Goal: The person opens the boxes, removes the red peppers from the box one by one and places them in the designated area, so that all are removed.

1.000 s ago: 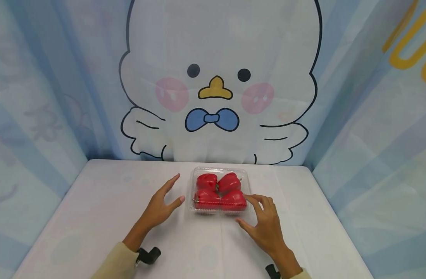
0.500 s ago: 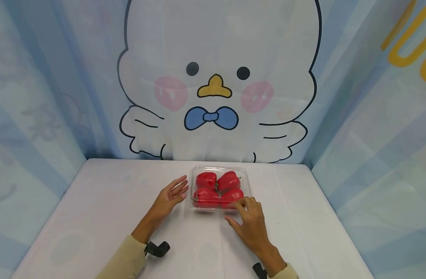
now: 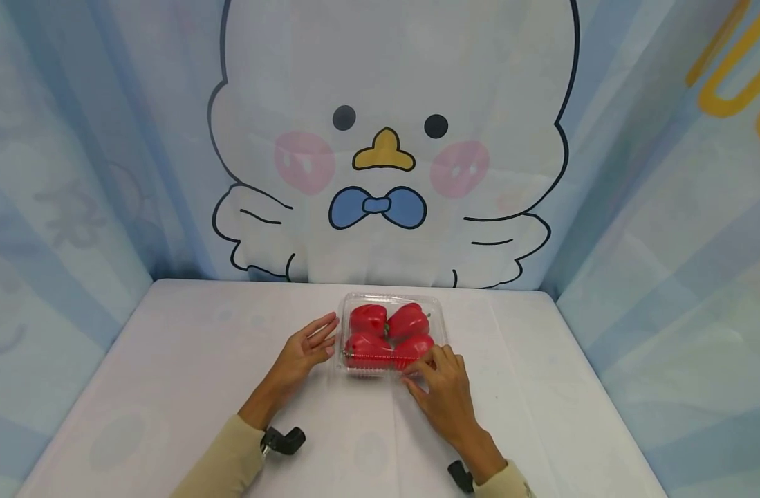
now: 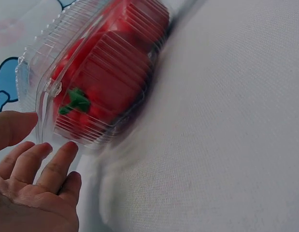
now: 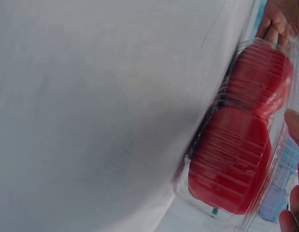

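A clear plastic clamshell container point(image 3: 392, 298) stands on the table with several red bell peppers point(image 3: 368, 320) inside and its lid down. My left hand point(image 3: 295, 361) is at the container's left side, fingers extended; in the left wrist view the fingertips point(image 4: 67, 150) reach the near corner, below a pepper's green stem point(image 4: 76, 101). At the front edge, right of centre, my right hand point(image 3: 445, 398) pinches the lid's rim between thumb and forefinger. The right wrist view has that thumb point(image 5: 295, 126) against the rim, its other fingers partly out of frame.
A white cloth covers the table point(image 3: 529, 387). Behind it hangs a curtain with a cartoon chick point(image 3: 392, 69), and blue-and-white curtains point(image 3: 684, 311) close in both sides. Each wrist carries a small black camera mount point(image 3: 284, 440).
The left hand has come right to the container's side. My right hand has moved left along the front edge, its thumb and forefinger drawing together at the rim. The container stays put.
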`<state>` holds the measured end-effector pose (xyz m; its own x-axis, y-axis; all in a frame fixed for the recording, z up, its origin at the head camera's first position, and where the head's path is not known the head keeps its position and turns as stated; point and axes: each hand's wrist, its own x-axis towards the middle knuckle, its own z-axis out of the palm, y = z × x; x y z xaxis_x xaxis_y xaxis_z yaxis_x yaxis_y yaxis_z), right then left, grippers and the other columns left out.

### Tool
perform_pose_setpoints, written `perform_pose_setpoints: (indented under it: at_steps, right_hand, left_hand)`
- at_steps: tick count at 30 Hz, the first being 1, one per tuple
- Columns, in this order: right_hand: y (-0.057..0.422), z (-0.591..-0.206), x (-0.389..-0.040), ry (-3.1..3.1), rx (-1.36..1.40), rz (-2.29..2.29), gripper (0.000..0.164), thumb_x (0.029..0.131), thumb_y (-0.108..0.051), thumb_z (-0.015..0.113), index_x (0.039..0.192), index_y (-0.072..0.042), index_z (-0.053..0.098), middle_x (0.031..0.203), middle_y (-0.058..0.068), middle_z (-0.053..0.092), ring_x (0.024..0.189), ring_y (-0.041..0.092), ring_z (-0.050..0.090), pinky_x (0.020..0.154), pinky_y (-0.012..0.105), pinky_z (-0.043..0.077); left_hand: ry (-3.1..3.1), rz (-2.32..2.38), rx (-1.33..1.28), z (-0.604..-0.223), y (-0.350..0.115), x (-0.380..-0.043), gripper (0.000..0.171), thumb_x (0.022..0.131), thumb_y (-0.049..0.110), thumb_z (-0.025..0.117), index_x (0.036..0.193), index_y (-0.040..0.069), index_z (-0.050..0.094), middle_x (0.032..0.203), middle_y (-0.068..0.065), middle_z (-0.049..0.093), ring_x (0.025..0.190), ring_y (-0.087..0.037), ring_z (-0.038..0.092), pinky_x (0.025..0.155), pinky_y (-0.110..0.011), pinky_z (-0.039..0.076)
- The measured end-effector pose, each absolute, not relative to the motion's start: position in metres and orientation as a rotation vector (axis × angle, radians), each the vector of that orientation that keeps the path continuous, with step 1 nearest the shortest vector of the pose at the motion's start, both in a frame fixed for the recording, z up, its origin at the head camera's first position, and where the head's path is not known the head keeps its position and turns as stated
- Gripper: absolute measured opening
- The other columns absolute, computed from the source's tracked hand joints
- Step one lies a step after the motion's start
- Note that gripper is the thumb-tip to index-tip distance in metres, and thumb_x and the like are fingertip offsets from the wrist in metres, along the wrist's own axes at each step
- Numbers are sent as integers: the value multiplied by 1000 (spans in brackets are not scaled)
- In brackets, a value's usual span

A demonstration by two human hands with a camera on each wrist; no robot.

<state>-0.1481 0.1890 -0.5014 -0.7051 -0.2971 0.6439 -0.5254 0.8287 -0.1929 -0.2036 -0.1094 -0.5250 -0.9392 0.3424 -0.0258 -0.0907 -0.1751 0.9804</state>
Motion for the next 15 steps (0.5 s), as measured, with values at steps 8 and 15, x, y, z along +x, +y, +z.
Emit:
perform_pose_setpoints:
  at_steps: [8,15]
  right_hand:
    - [189,-504,-150,-2413,599,445,30,68,-24,102,91,-18,84,92,1,61,87,15,52,73,31,42]
    - [188,-500,-148,-2425,595,427,29,69,-23,101,88,-18,80,89,0,59,85,14,50,72,30,39]
  left_hand:
    - [1793,2197,261,-526,-108,-202,72,104,-1,60,168,7,27,175,-10,31,157,-34,39,115,-22,46]
    - [1802,2182,267,-529,-107,-201,70,106,4,60,168,7,28,175,-9,31,158,-33,38,119,-25,41]
